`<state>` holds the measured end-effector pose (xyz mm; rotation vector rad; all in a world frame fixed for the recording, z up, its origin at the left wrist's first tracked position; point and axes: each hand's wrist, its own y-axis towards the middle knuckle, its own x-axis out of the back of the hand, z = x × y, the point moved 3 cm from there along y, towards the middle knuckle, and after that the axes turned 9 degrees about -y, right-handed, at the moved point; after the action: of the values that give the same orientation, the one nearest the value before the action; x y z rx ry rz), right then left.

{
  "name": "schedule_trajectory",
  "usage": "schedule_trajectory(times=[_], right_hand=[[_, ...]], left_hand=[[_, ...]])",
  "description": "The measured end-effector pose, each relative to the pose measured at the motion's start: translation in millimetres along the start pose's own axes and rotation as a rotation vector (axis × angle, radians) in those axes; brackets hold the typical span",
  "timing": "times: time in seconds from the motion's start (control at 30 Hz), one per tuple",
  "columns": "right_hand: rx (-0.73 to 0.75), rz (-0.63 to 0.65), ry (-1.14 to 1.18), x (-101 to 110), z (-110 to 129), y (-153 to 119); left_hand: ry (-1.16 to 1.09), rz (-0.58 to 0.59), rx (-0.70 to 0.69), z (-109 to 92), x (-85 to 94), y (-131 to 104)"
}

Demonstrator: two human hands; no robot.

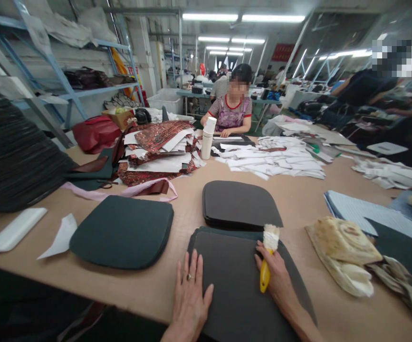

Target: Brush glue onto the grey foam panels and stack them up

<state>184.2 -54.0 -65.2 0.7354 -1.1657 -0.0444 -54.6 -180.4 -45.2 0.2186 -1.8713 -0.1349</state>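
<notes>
My left hand [190, 297], with a ring on one finger, lies flat with fingers spread on the left part of a dark grey rounded panel [234, 294]. My right hand [279, 273] grips a paintbrush [264, 275] with a yellow handle and pale bristles, resting over the panel's right part. Dark green edges show beneath this panel at its far side. Just beyond it sits a stack of dark grey rounded panels [239, 202]. To the left is a stack of dark green panels [123, 232] of similar shape.
Right of my hands lies a stained, cream-coloured bundle [346, 242]. A white device [15, 230] rests at far left. Patterned pieces [156, 147], a white bottle [207, 140] and white strips [273, 156] lie farther back. A person [232, 107] sits across the table.
</notes>
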Motion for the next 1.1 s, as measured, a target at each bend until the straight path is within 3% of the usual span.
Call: schedule_trajectory(times=[0.13, 0.27, 0.37, 0.47, 0.67, 0.77, 0.93, 1.1], right_hand=[[-0.002, 0.009, 0.047, 9, 25, -9], [0.115, 0.039, 0.143, 9, 51, -28], [0.096, 0.014, 0.107, 2, 46, -36], [0.062, -0.071, 0.06, -7, 32, -37], [0.039, -0.138, 0.04, -14, 28, -34], [0.076, -0.131, 0.057, -13, 29, -33], [0.039, -0.089, 0.094, -14, 25, -31], [-0.171, -0.131, 0.195, -16, 23, -30]], left_hand=[[-0.019, 0.027, 0.037, -22, 6.1, 3], [-0.186, 0.235, -0.153, -66, 1.0, 7], [-0.261, 0.357, -0.238, -70, -3.8, 2], [-0.18, 0.28, -0.102, -35, 7.9, 2], [0.02, -0.096, 0.329, 75, 63.6, 31], [-0.117, -0.122, 0.442, 116, 68.6, 38], [-0.383, -0.126, 0.38, 149, 62.9, 35], [-0.531, -0.151, 0.497, 177, 69.4, 37]])
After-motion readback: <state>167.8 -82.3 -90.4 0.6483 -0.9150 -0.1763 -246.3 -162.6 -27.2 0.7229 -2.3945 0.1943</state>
